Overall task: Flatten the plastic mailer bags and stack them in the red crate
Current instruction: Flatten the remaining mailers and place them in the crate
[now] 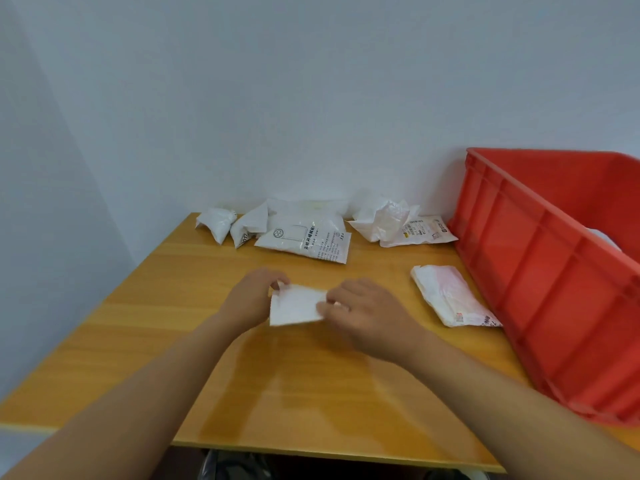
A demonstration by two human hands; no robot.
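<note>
Gripping the small white mailer bag [297, 309] at both ends — our left hand [250, 299] and right hand [363, 315] pinch it flat above the wooden table [166, 327], near the red crate [540, 278].

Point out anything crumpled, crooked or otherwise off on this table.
Several bags along the back wall are unflattened: a balled-up bag at far left and a crumpled one near the red crate. Both hands, left hand and right hand, pinch a small white bag.
</note>
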